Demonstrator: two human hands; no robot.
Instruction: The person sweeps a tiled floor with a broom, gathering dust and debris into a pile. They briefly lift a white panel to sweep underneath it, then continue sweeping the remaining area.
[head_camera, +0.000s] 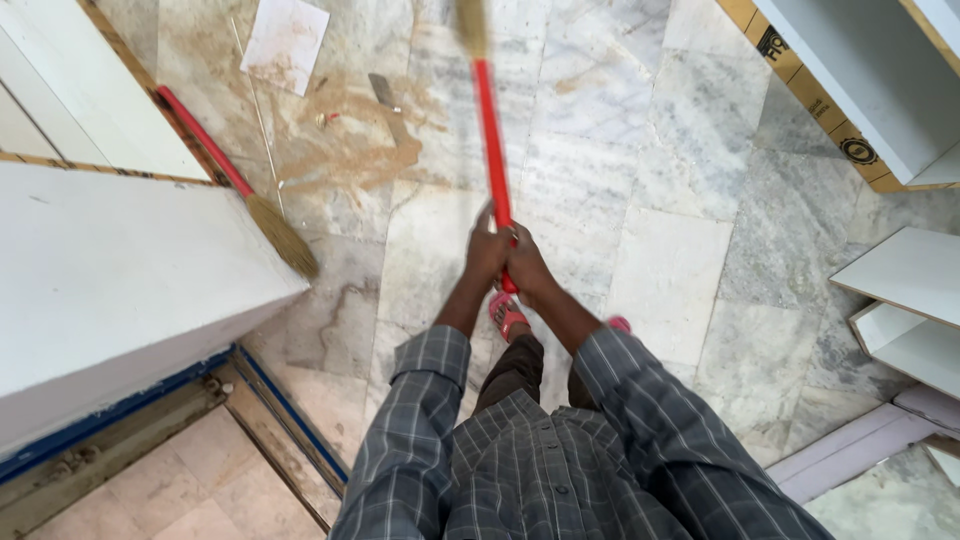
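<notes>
Red-handled broom (492, 140) with a straw-coloured bristle head sits gripped in both hands, its long thin stick running straight away from them to the bristles at the far end, which look blurred. The left hand (487, 252) and right hand (527, 266) are pressed side by side, fingers curled shut round the near end of the handle, just above a pink sandal (507, 316). It looks light and stiff, the smooth handle somewhat slippery, so a two-handed hold low on the stick seems sound; the bristles should flex. Ahead and to the left of the hands lies a patch of brown sawdust (350, 150) on the grey-veined marble floor (660, 180), with a small flat blade (383, 92) and a sheet of paper (285, 42) beyond it. Nearer on the left, a second red-handled broom (240, 185) leans by a white board panel (110, 270), whose edge limits swing there. To the right, white shelving boards (900, 290) stand well apart, leaving open floor between.
</notes>
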